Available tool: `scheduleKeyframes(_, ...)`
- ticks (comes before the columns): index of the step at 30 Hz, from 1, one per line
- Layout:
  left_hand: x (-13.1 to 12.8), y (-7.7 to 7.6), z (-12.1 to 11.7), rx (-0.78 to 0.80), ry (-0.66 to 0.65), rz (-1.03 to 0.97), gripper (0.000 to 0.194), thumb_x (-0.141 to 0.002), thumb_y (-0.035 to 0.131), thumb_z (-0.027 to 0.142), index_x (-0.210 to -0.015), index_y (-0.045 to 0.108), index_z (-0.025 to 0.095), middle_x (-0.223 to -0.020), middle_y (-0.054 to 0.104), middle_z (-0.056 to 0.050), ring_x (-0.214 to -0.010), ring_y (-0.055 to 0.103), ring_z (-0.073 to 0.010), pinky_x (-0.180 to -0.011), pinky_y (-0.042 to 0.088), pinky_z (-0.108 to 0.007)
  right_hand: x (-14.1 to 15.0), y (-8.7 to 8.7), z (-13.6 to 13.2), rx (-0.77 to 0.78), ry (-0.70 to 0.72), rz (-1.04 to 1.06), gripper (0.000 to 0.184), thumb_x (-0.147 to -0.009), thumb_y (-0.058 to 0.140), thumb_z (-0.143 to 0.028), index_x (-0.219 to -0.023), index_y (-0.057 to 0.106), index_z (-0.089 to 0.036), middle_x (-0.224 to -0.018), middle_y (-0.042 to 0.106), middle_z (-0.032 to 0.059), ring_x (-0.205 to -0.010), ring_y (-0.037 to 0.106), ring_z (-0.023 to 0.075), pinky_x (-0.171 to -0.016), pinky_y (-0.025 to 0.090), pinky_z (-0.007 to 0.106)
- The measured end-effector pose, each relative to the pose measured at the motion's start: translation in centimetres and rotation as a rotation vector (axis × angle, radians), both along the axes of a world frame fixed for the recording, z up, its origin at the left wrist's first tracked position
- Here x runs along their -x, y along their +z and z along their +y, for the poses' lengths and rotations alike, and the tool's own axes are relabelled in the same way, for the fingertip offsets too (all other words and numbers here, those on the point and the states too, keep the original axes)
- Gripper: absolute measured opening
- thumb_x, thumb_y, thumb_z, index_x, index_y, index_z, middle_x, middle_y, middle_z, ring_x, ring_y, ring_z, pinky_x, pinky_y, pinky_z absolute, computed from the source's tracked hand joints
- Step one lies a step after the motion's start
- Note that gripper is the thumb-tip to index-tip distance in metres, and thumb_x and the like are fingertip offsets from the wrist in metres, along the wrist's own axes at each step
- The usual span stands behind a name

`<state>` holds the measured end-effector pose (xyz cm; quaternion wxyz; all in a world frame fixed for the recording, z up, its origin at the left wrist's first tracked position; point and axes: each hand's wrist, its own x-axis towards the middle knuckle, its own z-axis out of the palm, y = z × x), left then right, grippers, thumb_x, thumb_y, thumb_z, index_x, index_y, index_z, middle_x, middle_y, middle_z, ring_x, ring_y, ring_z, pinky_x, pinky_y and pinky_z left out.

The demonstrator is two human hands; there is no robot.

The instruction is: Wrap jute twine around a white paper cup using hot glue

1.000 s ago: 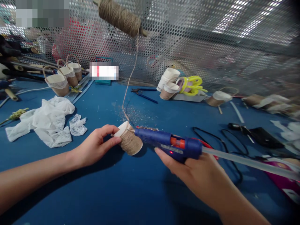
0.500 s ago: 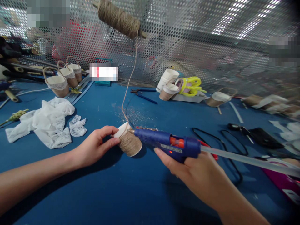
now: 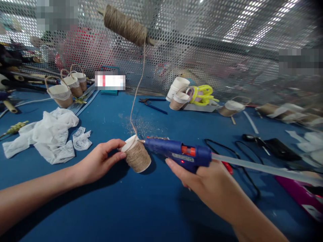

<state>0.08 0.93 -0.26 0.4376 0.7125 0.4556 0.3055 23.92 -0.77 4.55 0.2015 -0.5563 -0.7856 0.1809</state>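
A paper cup (image 3: 136,155) wrapped in brown twine lies tilted on the blue table (image 3: 141,208). My left hand (image 3: 99,161) grips it at its white rim. My right hand (image 3: 207,185) holds a blue glue gun (image 3: 180,154), its nozzle touching the cup near the rim. A clear glue stick (image 3: 262,169) sticks out of the gun's back. A strand of twine (image 3: 138,87) runs up from the cup to a twine spool (image 3: 124,25) hung on the mesh wall.
White lace cloth (image 3: 45,136) lies at the left. Finished small baskets (image 3: 66,86) stand at the back left. Stacked cups (image 3: 178,89), yellow pipe cleaners (image 3: 205,94) and pliers (image 3: 152,103) sit at the back. Black cable (image 3: 242,154) and scissors lie at the right.
Both hands, the cup and the glue gun have stayed together; they sit slightly lower and further left in view as the camera shifted. The nozzle remains at the cup's rim.
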Motion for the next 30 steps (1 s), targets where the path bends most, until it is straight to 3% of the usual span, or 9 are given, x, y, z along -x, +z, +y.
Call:
scheduleKeyframes(8, -0.3, 0.0, 0.0, -0.002, 0.004, -0.012, 0.018, -0.084, 0.046, 0.027, -0.089, 0.058, 0.015, -0.08, 0.061, -0.002, -0.075, 0.054, -0.0153, -0.07, 0.043, -0.025, 0.1, -0.4, -0.6, -0.046, 0.016, -0.044, 0.023, -0.079, 0.049, -0.039, -0.066, 0.065, -0.029, -0.037, 0.052, -0.0044, -0.041, 0.057, 0.0157, -0.043, 0.045, 0.026)
scheduleKeyframes(12, -0.5, 0.0, -0.1, 0.029, 0.004, -0.037, 0.017, -0.084, 0.046, 0.025, -0.089, 0.058, 0.014, -0.081, 0.062, -0.002, -0.075, 0.055, -0.0147, -0.071, 0.043, -0.024, -0.3, -1.0, -1.0, -0.089, 0.022, -0.082, 0.018, -0.076, 0.054, -0.04, -0.071, 0.068, -0.03, -0.061, 0.069, -0.0024, -0.057, 0.066, 0.0196, -0.053, 0.051, 0.029)
scheduleKeyframes(17, -0.6, -0.1, -0.1, 0.006, 0.002, -0.049, 0.017, -0.084, 0.046, 0.026, -0.091, 0.057, 0.014, -0.084, 0.062, -0.003, -0.076, 0.055, -0.0149, -0.072, 0.043, -0.024, 0.0, -0.9, -1.1, -0.104, 0.066, -0.055, 0.017, -0.076, 0.053, -0.036, -0.083, 0.067, -0.028, -0.081, 0.073, 0.0001, -0.073, 0.068, 0.023, -0.064, 0.052, 0.032)
scheduleKeyframes(20, -0.5, 0.0, 0.0, -0.019, -0.004, -0.025, 0.018, -0.085, 0.046, 0.026, -0.093, 0.057, 0.014, -0.084, 0.062, -0.004, -0.077, 0.055, -0.0153, -0.072, 0.044, -0.024, 0.2, -0.7, -0.8, -0.114, 0.096, 0.001, 0.016, -0.076, 0.053, -0.035, -0.068, 0.064, -0.027, -0.061, 0.069, -0.0012, -0.058, 0.065, 0.0198, -0.054, 0.05, 0.029)
scheduleKeyframes(23, -0.2, 0.0, 0.0, -0.051, -0.024, 0.006, 0.018, -0.085, 0.046, 0.025, -0.092, 0.057, 0.014, -0.083, 0.062, -0.004, -0.076, 0.056, -0.0154, -0.07, 0.045, -0.024, 0.0, -0.5, -0.5, -0.056, 0.056, 0.03, 0.035, -0.079, 0.051, -0.036, -0.045, 0.05, -0.025, -0.038, 0.052, -0.0039, -0.039, 0.054, 0.0138, -0.044, 0.044, 0.026)
scheduleKeyframes(26, 0.2, 0.0, 0.1, -0.096, -0.051, 0.052, 0.017, -0.085, 0.045, 0.023, -0.092, 0.057, 0.014, -0.083, 0.062, -0.004, -0.076, 0.056, -0.0151, -0.071, 0.045, -0.024, -0.1, -0.2, -0.3, 0.014, 0.026, 0.035, 0.044, -0.08, 0.049, -0.037, -0.04, 0.038, -0.023, -0.033, 0.042, -0.0055, -0.03, 0.042, 0.0095, -0.037, 0.037, 0.024)
scheduleKeyframes(30, 0.8, -0.5, 0.2, -0.17, -0.102, 0.091, 0.016, -0.087, 0.043, 0.022, -0.094, 0.055, 0.015, -0.088, 0.06, -0.004, -0.079, 0.056, -0.0145, -0.073, 0.045, -0.024, 0.0, 0.2, 0.2, 0.071, -0.038, 0.058, 0.044, -0.078, 0.05, -0.039, -0.04, 0.035, -0.023, -0.034, 0.041, -0.0051, -0.033, 0.043, 0.0096, -0.039, 0.038, 0.024)
